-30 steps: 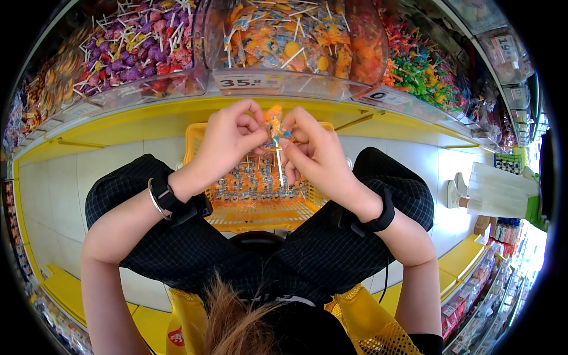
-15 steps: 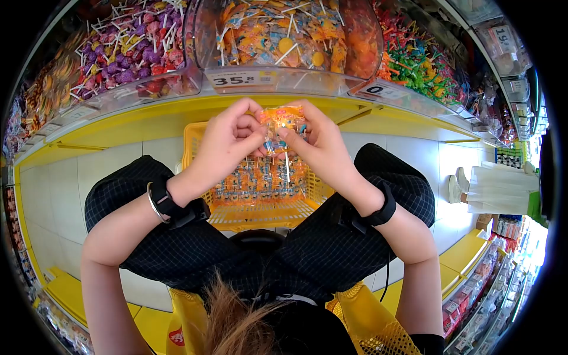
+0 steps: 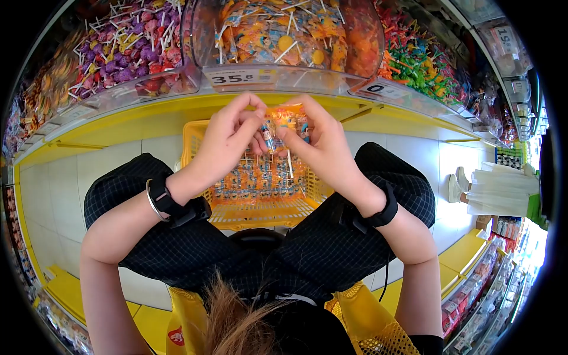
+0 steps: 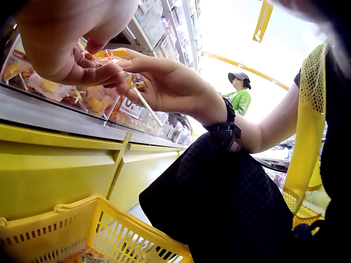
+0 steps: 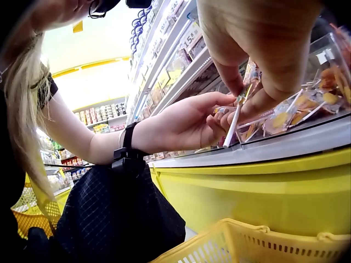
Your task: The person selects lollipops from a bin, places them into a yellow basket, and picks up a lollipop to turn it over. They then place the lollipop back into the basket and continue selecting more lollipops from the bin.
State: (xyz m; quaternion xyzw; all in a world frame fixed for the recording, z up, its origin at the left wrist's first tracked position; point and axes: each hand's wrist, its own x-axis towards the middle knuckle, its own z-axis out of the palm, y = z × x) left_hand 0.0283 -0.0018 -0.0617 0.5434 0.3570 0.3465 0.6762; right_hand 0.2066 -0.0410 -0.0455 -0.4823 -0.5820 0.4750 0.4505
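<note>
fingertips of the left hand (image 3: 228, 139) and right hand (image 3: 316, 145) both pinch a wrapped lollipop (image 3: 283, 121) held between them above the yellow basket (image 3: 260, 214), its stick (image 3: 289, 164) pointing down toward the body, though only the right wrist view shows that stick plainly.
</note>
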